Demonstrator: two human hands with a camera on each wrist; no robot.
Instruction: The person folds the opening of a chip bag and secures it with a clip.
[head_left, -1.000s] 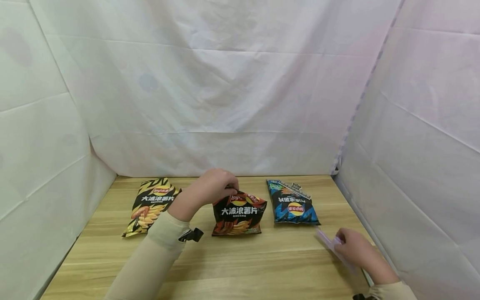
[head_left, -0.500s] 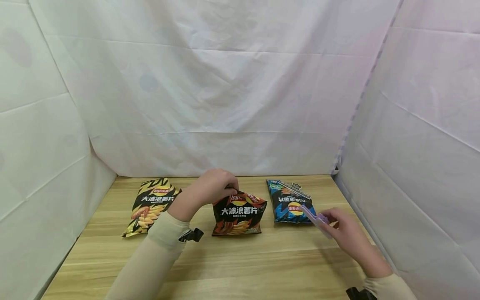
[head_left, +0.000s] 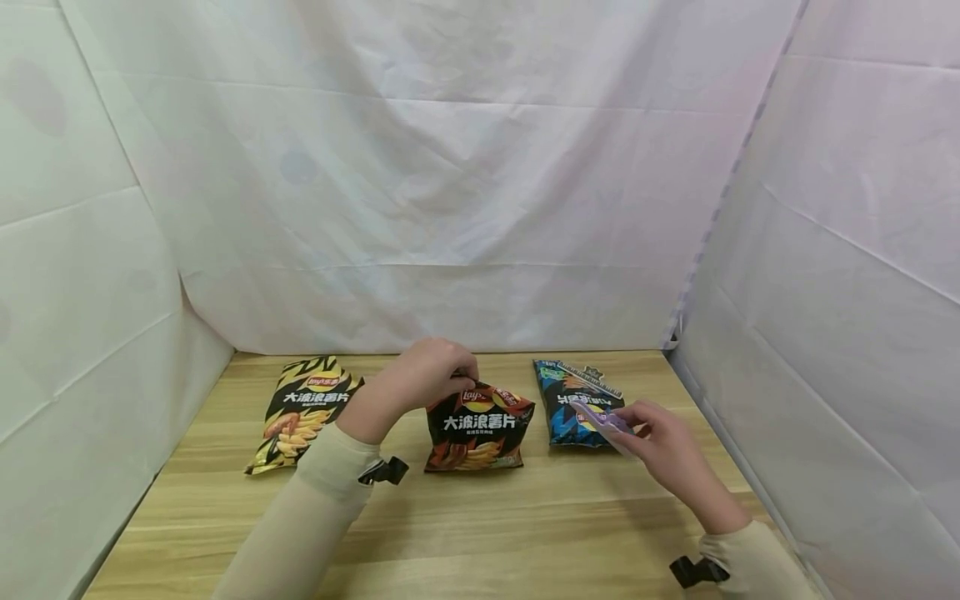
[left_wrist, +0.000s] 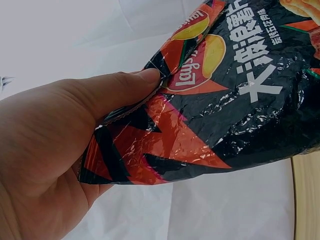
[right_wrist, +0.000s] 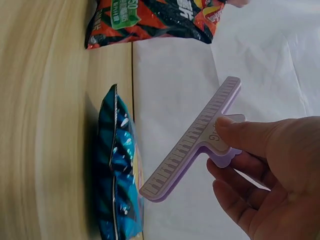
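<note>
My left hand [head_left: 431,379] pinches the folded-over top of a black and red chip bag [head_left: 480,429], which stands upright mid-table. In the left wrist view the thumb presses on the fold of the bag [left_wrist: 200,110]. My right hand [head_left: 663,442] holds a purple bag clip [right_wrist: 192,142] by its handle, thumb on one side and fingers on the other. The clip's long bar has a piano-key pattern. In the head view the clip overlaps a blue chip bag [head_left: 566,417] lying on the table, and the right wrist view shows it raised off the table.
A yellow and black chip bag [head_left: 307,408] lies at the left, partly behind the left forearm. Another bag clip [head_left: 588,379], greyish with a piano-key bar, is on the blue bag's far end. White cloth [head_left: 450,208] hangs around the wooden table [head_left: 450,542].
My right hand has lifted the purple bag clip from the right side of the table and carried it leftward, in front of the blue bag. The left hand and its bag have stayed put.
</note>
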